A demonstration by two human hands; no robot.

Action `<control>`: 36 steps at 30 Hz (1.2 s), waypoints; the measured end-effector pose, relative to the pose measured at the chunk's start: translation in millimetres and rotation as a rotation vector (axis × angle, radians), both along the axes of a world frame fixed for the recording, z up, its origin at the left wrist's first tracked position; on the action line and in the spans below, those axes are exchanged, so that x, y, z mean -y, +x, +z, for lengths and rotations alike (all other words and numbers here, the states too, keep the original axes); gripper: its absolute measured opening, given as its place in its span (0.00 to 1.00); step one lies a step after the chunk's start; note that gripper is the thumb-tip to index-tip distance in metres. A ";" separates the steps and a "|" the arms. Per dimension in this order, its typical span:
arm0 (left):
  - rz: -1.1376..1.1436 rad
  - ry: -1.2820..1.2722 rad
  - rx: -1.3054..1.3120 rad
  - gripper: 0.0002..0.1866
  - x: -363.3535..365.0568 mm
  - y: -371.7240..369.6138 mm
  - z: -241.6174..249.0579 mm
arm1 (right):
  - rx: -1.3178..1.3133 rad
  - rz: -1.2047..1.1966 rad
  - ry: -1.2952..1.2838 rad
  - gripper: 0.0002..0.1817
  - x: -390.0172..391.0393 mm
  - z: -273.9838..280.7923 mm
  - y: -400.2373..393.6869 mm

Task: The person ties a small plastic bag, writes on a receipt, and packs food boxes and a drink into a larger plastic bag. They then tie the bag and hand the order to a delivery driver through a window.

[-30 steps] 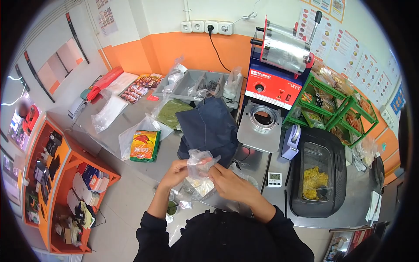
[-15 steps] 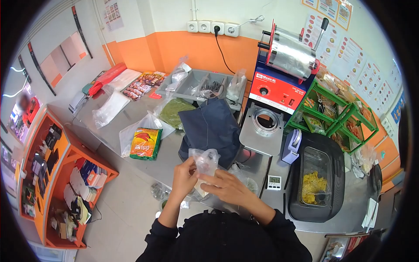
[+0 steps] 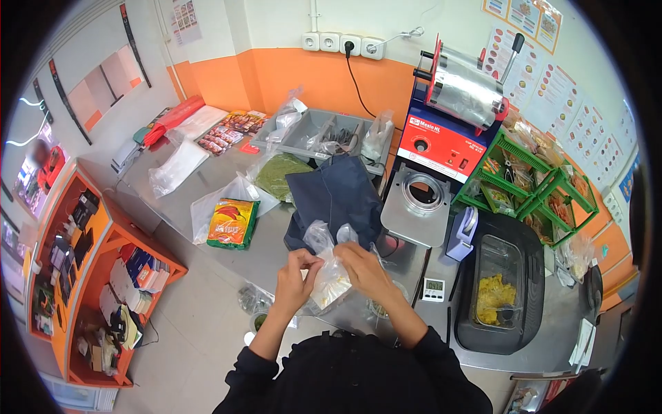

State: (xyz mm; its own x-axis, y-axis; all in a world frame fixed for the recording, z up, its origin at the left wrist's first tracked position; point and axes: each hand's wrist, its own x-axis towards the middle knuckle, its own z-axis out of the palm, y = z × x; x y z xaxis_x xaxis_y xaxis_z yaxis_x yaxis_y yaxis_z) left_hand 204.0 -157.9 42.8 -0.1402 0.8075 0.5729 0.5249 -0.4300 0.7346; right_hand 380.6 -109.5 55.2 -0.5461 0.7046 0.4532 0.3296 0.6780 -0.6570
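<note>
A clear plastic bag (image 3: 331,284) with pale contents at its bottom is held upright over the near edge of the steel table. My left hand (image 3: 296,276) pinches its left side near the top. On the right side, my right hand (image 3: 364,270) has its fingers closed on the bag's gathered top. Loose plastic sticks up between and above both hands. Just behind the bag lies a dark blue cloth bag (image 3: 331,196). To the left, an orange and green packet (image 3: 232,223) rests on white plastic.
A grey divided tray (image 3: 314,131) stands at the back. On the right are a red and blue sealing machine (image 3: 441,148), a small timer (image 3: 433,290), a black container (image 3: 500,276) of yellow food and green baskets (image 3: 510,172). A person in red (image 3: 52,169) is far left.
My right hand has moved up and right, from the bag's lower part to its top. The bag's top is now gathered and its lower part shows more. The view has shifted slightly.
</note>
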 end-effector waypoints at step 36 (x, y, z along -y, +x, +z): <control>-0.486 -0.008 0.073 0.11 -16.4 -17.8 -5.6 | -0.439 0.417 -0.543 0.02 -4.7 -14.0 14.8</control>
